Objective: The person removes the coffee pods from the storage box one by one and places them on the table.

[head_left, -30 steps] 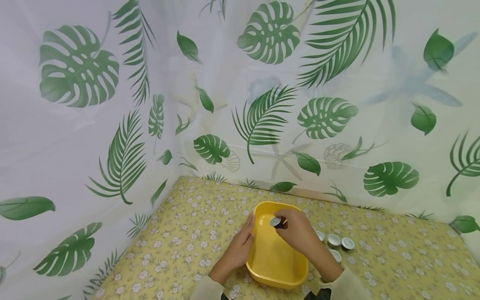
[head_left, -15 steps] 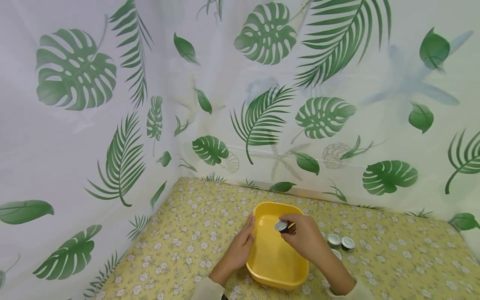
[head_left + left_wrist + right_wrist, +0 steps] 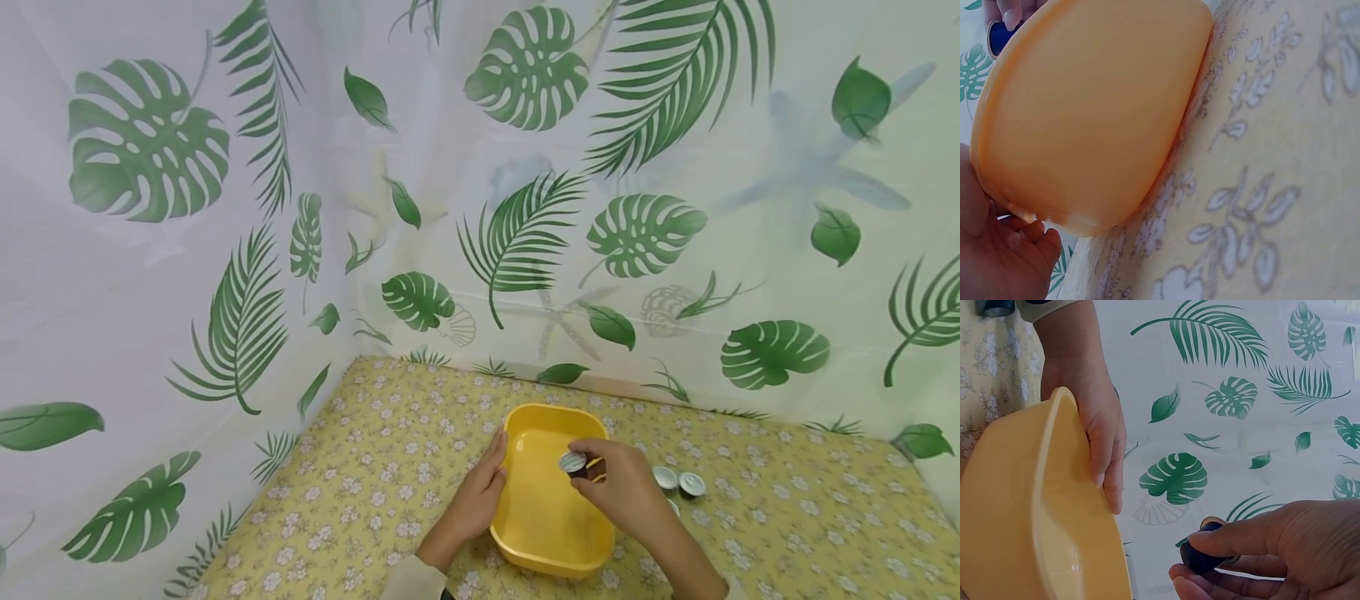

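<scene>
My right hand (image 3: 622,483) pinches a coffee capsule (image 3: 572,461) between thumb and fingers, over the right part of a yellow plastic basin (image 3: 551,533). The capsule has a silvery foil lid and a dark blue body (image 3: 1200,555); its foil side faces left and up in the head view. My left hand (image 3: 476,496) rests against the basin's left side, fingers extended along the outer wall and thumb near the rim. The right wrist view shows those left fingers (image 3: 1107,450) fairly straight beside the rim. No capsules show on the visible basin floor.
Several more foil-lidded capsules (image 3: 692,485) stand on the cloth right of the basin, partly hidden by my right forearm. A yellow floral cloth (image 3: 405,467) covers the surface. Leaf-printed white sheeting (image 3: 450,125) rises behind and at the left.
My right hand has moved rightward and a little toward me with the capsule still pinched. The left hand and the basin stay in place.
</scene>
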Motion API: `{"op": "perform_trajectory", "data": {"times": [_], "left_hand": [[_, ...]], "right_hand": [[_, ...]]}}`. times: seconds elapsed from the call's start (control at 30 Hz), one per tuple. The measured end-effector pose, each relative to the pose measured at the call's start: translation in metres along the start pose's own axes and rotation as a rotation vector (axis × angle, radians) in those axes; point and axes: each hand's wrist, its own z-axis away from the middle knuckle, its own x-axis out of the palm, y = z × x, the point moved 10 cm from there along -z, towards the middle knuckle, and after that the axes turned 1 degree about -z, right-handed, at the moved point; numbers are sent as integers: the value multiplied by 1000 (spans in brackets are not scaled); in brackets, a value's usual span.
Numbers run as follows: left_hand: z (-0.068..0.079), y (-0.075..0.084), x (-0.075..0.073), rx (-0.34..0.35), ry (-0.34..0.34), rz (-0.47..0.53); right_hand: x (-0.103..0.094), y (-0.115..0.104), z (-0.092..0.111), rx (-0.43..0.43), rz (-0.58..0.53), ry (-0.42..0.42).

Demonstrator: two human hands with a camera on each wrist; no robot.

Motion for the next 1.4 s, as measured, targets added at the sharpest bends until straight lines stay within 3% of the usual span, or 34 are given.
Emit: {"op": "perform_trajectory", "data": {"times": [0.3,0.6,1.13,1.4], "left_hand": [[0,1,0,2,1,0],[3,-3,-2,-4,16,10],[2,4,0,3,-8,3],[2,2,0,-9,4,-3]], "right_hand": [[-5,11,14,9,-56,-1],[-11,21,26,79,-66,11],[-22,34,45,146,-72,89],[-17,55,49,201,-96,87]]}}
